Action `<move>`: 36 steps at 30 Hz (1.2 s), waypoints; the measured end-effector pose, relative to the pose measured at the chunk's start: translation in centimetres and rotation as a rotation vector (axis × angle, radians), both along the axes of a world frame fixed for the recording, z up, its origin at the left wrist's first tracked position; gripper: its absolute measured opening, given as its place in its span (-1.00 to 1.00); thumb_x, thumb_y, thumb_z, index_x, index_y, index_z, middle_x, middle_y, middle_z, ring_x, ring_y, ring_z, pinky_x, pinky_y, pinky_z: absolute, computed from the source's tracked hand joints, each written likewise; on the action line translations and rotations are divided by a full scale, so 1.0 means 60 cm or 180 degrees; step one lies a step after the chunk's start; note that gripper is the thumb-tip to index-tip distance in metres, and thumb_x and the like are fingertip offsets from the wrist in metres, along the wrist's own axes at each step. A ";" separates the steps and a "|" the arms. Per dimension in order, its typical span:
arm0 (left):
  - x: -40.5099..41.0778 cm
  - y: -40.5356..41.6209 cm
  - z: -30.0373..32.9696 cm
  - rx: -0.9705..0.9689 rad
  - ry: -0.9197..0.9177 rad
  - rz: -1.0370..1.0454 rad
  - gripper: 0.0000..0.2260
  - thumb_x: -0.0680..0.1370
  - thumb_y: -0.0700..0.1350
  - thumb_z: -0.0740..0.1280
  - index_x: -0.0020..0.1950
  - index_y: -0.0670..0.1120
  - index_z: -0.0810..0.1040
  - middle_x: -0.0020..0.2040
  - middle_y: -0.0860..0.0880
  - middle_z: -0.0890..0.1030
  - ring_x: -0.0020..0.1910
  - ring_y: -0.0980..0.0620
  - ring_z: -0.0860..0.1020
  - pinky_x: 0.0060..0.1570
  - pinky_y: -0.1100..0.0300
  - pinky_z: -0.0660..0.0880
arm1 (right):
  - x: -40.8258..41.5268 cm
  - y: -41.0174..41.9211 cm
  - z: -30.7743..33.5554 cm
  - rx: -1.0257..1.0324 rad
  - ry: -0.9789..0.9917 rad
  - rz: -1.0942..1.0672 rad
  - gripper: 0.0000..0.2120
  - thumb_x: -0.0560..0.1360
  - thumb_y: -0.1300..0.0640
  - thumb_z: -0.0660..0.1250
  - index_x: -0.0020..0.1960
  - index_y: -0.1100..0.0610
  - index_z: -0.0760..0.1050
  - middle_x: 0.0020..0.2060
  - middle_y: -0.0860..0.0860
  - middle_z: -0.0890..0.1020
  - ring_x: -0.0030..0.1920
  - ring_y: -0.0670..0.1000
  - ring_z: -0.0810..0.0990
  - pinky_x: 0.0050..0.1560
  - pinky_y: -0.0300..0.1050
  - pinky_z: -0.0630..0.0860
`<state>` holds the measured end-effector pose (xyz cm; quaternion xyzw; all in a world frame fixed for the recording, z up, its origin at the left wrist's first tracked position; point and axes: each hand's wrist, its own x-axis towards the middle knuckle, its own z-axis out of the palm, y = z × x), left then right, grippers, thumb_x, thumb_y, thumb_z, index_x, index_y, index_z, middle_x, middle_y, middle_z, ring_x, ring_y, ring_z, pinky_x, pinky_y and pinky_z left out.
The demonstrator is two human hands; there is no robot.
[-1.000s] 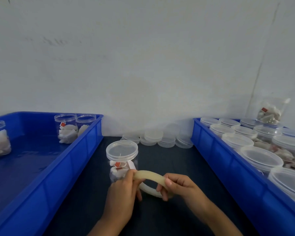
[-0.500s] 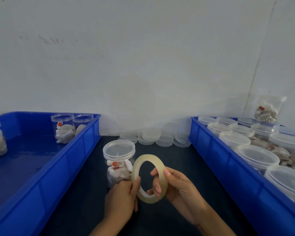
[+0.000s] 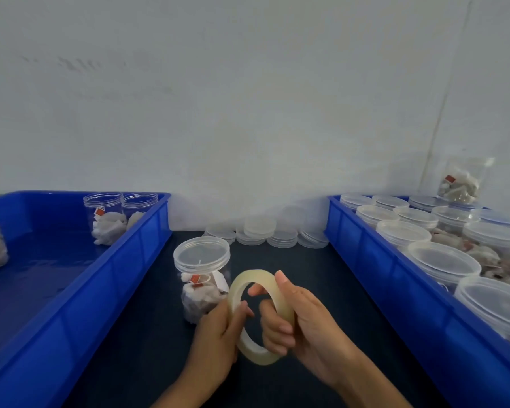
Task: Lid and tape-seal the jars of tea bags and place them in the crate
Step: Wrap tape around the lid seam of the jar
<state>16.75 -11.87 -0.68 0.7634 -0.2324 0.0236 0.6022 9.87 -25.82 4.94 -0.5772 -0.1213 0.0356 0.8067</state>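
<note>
Dark table (image 3: 147, 348) against a white wall (image 3: 248, 98); both my left hand (image 3: 218, 334) and right hand (image 3: 304, 322) grip the tape roll (image 3: 255, 278) beside the lidded jar (image 3: 201, 275).

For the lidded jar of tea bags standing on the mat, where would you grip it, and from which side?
Grip the lidded jar round its clear straight wall just below the lid, coming from its left, the side toward the left crate. It stands upright, and the left hand, right hand and tape roll crowd its near-right side. The lid is wider, so fingers probably seat under its rim.
</note>
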 end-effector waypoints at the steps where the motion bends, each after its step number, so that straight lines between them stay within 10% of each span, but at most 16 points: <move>1: -0.002 -0.004 -0.001 -0.0107 0.0181 -0.0050 -0.74 0.61 -0.01 0.19 -0.14 -0.09 0.57 -0.45 -0.04 0.52 -0.52 0.10 0.45 -0.51 0.24 0.36 | 0.000 0.005 -0.001 0.0051 -0.0058 0.0008 -0.58 0.63 -0.08 0.08 0.04 0.22 0.56 -0.47 0.04 0.29 -0.48 -0.05 0.27 -0.40 -0.19 0.36; 10: -0.003 -0.014 0.011 -0.0272 0.0742 -0.0025 -0.55 0.65 -0.13 0.15 -0.39 0.00 0.63 -0.56 0.00 0.41 -0.62 0.16 0.33 -0.59 0.35 0.26 | 0.003 0.013 -0.009 0.0409 -0.0264 -0.0033 -0.80 0.46 0.13 0.16 -0.06 0.23 0.47 -0.37 0.07 0.30 -0.34 0.00 0.32 0.03 -0.04 0.42; 14: -0.004 -0.015 0.016 -0.0311 0.1237 -0.0028 -0.71 0.64 -0.17 0.15 -0.16 -0.28 0.55 -0.57 0.00 0.36 -0.64 0.15 0.29 -0.63 0.34 0.23 | -0.003 0.033 -0.007 0.0313 -0.0235 -0.0300 -0.83 0.36 0.16 0.11 -0.15 0.25 0.37 -0.40 0.09 0.27 -0.35 0.01 0.28 0.01 0.02 0.34; 19: -0.003 -0.014 0.031 0.0161 0.1570 -0.0131 -0.58 0.66 -0.15 0.10 -0.40 -0.17 0.38 -0.63 -0.02 0.32 -0.69 0.09 0.27 -0.64 0.29 0.23 | -0.004 0.063 0.030 -0.0251 -0.0089 -0.0504 -0.76 0.07 0.33 0.03 -0.27 0.17 0.26 -0.43 0.07 0.26 -0.41 0.05 0.22 -0.27 -0.12 0.26; 24: 0.002 -0.001 0.037 -0.0297 0.1626 -0.0331 -0.42 0.61 0.17 0.09 -0.55 -0.09 0.39 -0.59 -0.03 0.29 -0.61 0.05 0.29 -0.57 0.24 0.27 | -0.011 0.043 0.025 0.0182 -0.0235 -0.0669 -0.88 0.31 0.26 0.10 -0.16 0.22 0.31 -0.44 0.07 0.20 -0.41 0.00 0.17 -0.27 -0.12 0.21; 30: 0.001 -0.003 0.020 -0.0015 0.0793 -0.0214 -0.67 0.61 -0.05 0.24 -0.03 -0.35 0.49 -0.48 -0.07 0.45 -0.59 0.07 0.34 -0.59 0.25 0.30 | -0.009 0.022 0.009 0.0030 -0.0143 -0.0549 -0.78 0.37 0.24 0.02 -0.06 0.25 0.36 -0.44 0.07 0.23 -0.42 -0.01 0.20 -0.30 -0.15 0.27; 36: -0.012 -0.011 0.027 -0.0150 0.1726 -0.0552 -0.74 0.63 -0.13 0.18 -0.24 -0.16 0.45 -0.54 -0.01 0.32 -0.60 0.08 0.28 -0.59 0.28 0.17 | 0.001 0.032 0.006 -0.0186 -0.0044 -0.0748 -0.71 0.38 0.50 -0.08 -0.14 0.26 0.34 -0.44 0.10 0.23 -0.43 0.00 0.24 -0.28 -0.14 0.30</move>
